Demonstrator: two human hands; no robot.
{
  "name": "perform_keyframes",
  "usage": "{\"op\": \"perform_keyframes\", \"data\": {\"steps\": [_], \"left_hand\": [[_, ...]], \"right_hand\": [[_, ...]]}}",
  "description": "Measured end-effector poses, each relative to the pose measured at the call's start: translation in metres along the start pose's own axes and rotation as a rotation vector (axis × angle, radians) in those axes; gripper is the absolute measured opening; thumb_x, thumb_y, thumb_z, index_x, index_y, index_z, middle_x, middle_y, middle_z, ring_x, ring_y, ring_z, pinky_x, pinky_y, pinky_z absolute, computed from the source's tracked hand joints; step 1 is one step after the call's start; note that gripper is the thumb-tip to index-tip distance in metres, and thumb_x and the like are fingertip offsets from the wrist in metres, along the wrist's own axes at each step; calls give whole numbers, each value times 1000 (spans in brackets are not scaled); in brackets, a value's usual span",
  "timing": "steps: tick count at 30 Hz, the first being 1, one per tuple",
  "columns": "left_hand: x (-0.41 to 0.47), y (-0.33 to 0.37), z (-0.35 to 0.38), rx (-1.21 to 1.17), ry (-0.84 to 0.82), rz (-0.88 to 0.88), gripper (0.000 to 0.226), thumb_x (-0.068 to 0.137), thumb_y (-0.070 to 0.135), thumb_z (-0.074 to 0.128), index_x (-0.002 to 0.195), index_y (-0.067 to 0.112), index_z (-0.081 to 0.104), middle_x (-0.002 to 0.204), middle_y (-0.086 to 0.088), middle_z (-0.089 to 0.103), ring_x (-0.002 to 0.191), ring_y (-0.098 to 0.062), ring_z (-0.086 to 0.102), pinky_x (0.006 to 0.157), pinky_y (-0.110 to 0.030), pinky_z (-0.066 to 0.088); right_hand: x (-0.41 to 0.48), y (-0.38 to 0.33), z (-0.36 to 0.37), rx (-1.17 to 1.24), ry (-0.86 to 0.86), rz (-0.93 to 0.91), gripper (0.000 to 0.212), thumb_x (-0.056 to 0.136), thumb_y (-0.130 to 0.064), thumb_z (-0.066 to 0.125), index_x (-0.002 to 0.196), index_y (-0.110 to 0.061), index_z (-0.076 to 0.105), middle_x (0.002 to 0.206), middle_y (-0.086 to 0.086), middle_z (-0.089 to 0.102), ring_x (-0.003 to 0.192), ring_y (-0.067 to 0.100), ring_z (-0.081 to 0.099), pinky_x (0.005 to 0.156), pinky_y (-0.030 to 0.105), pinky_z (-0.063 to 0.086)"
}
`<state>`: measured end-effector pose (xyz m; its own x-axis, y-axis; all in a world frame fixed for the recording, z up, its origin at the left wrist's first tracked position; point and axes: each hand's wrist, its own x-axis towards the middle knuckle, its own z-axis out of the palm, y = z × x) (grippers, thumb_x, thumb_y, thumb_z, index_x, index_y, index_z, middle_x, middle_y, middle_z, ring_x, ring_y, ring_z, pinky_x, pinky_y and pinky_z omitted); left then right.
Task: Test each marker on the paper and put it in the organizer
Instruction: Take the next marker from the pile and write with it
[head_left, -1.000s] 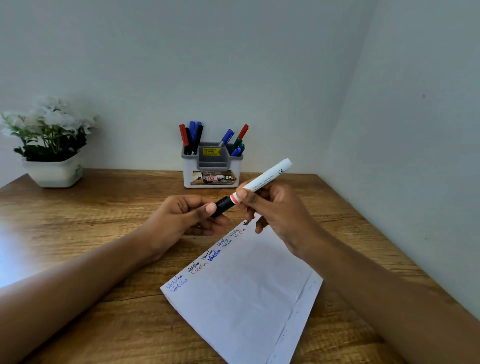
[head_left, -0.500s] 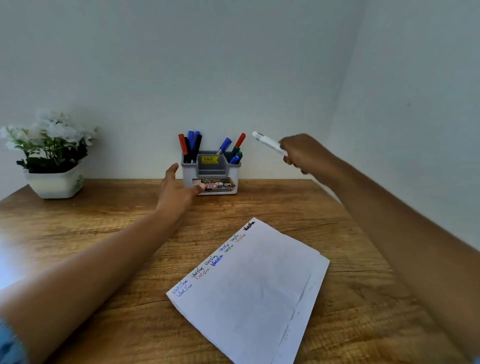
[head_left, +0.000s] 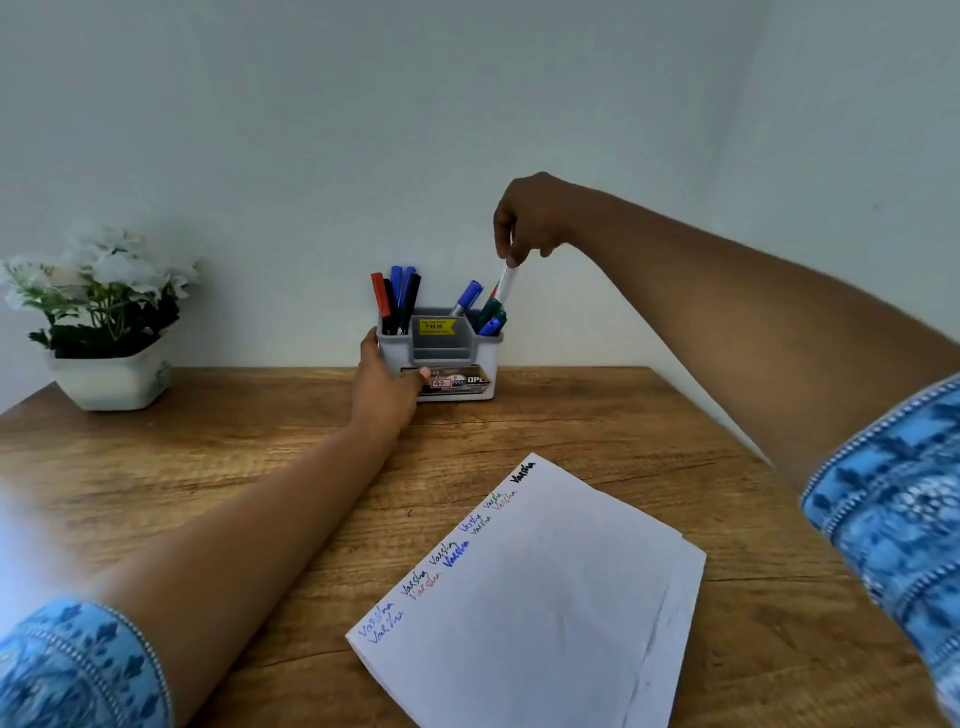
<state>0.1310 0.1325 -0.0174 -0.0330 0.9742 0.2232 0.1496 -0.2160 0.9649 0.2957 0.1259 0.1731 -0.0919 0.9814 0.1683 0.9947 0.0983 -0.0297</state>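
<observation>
Wooden counter (head_left: 208, 467): left hand (head_left: 387, 387) grips the organizer (head_left: 441, 358); right hand (head_left: 530, 221) pinches the marker (head_left: 506, 285), best lowered straight into the right compartment.

A wooden counter (head_left: 208, 467) with a warm brown grain fills the lower part of the view and runs back to a plain pale wall (head_left: 363, 130). A second pale wall (head_left: 857, 130) meets it at a corner on the right, closing in the counter's right edge. At the back left stands a white pot (head_left: 111, 379) of white flowers (head_left: 104, 270) with dark green leaves. Bright light washes out the counter's left edge, and the wood there shines.
</observation>
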Motion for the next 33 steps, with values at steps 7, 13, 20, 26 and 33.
{"op": "perform_keyframes", "data": {"steps": [7, 13, 20, 26, 33], "left_hand": [[1, -2, 2, 55, 14, 7, 77, 90, 9, 64, 151, 22, 18, 149, -6, 41, 134, -24, 43, 107, -40, 42], [4, -4, 4, 71, 16, 9, 78, 89, 10, 65, 151, 22, 19, 149, -6, 41, 135, -25, 42, 108, -43, 41], [4, -4, 4, 67, 14, 10, 77, 89, 10, 65, 151, 21, 19, 148, -6, 43, 134, -25, 43, 107, -42, 42], [4, -4, 3, 87, 18, 8, 77, 89, 11, 65, 151, 20, 19, 148, -6, 43, 133, -25, 44, 107, -42, 43], [6, -6, 3, 94, 19, 7, 78, 90, 12, 65, 151, 21, 18, 149, -5, 42, 134, -25, 43, 108, -44, 42]], "right_hand": [[23, -9, 26, -6, -103, 13, 29, 84, 3, 48, 105, -8, 66, 79, -1, 54, 71, 17, 55, 54, 20, 44], [25, 7, 16, 127, 107, 35, 27, 82, -7, 52, 102, 5, 65, 93, 18, 66, 76, 24, 57, 56, 24, 44], [22, 4, 10, 245, 198, 35, 26, 84, -9, 53, 106, -1, 62, 73, 3, 59, 79, 23, 60, 59, 22, 47], [29, 0, 55, 75, 63, 17, 27, 91, -9, 48, 115, 1, 57, 115, 16, 61, 89, 23, 54, 63, 26, 43], [36, -3, 76, 35, 22, 66, 33, 90, -2, 34, 122, -9, 40, 112, 16, 49, 115, 32, 38, 91, 43, 36]]}}
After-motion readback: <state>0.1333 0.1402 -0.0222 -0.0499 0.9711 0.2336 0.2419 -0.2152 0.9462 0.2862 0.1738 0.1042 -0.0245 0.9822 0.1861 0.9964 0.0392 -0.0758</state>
